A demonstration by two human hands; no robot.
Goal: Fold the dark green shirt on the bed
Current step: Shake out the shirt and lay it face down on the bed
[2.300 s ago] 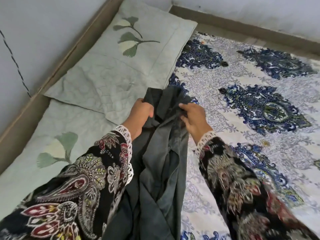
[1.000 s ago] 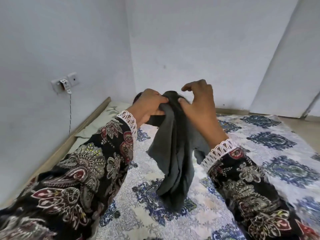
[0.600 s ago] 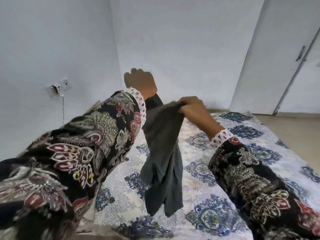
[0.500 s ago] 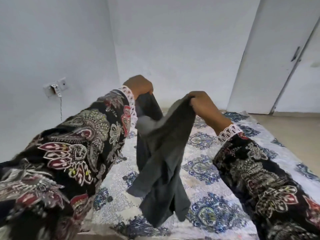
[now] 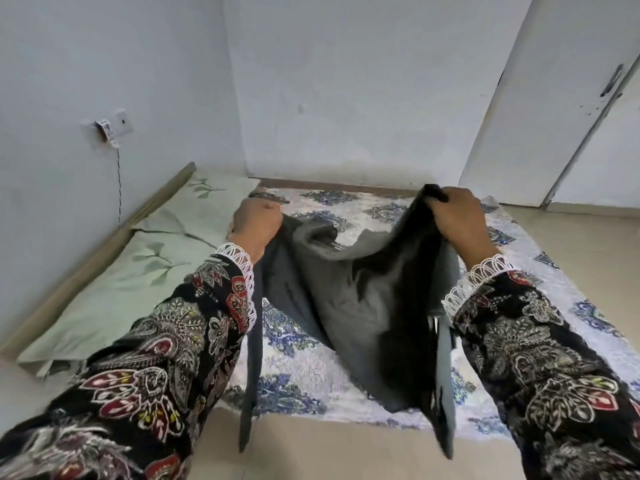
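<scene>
The hands have come apart; a moment ago they were bunched together high in front of the wall with the shirt (image 5: 356, 299) dangling from them as one narrow rope of cloth, and now it is drawn wide between them and lowered over the bed (image 5: 346, 375). The left hand (image 5: 258, 226) is clenched on one top corner, knuckles up, the cloth running out from under its fist; the right hand (image 5: 457, 220) grips the other corner, fingers curled over a dark peak of fabric. Between the two the upper edge sags in a loose dip, so the cloth is spread but not taut; the body of it hangs down toward the patterned sheet (image 5: 294, 344), and I cannot tell whether the lower part rests on the sheet or hangs just clear; two narrow strips hang lower, past the near edge of the bed toward the floor (image 5: 329, 452), one by each sleeve (image 5: 194, 334); the pillow (image 5: 145, 265) lies off to the left, apart from it.

I'd judge this as the opening-out done and the folding itself not begun; the shirt is not yet flat, so laying it down smooth on the sheet looks like the next need; the sag and those hanging strips could bunch underneath if it is dropped carelessly.
</scene>
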